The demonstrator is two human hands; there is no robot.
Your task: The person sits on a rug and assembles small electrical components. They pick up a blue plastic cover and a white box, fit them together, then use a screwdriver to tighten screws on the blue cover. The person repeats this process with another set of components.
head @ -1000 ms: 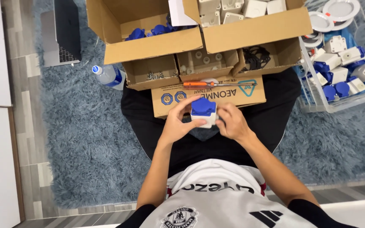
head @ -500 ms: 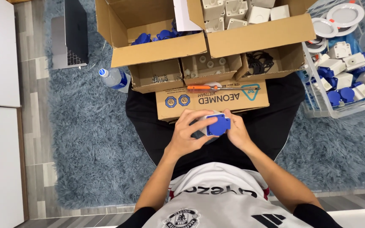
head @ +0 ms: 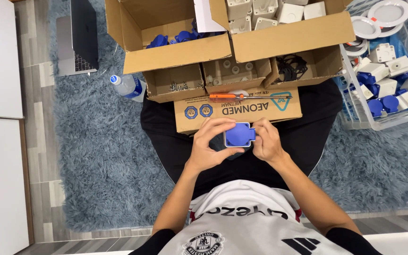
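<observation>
Home floor, shaggy rug [head: 95, 156], laptop [head: 79, 40], parts boxes [head: 223, 56]

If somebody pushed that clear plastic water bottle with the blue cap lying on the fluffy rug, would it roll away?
The clear plastic water bottle with the blue cap lies on its side and is round, so it could probably roll. The shaggy blue-grey rug would likely slow it quickly. It rests beside the small open cardboard box, which probably blocks rolling that way.

The blue cap [head: 240, 134] is smooth, matt plastic. Beyond it, the boxes [head: 223, 49] are plain brown cardboard. Under them lies a shaggy, soft blue rug [head: 95, 160]. Right of the boxes, the bin [head: 355, 108] is clear, shiny plastic.
</observation>
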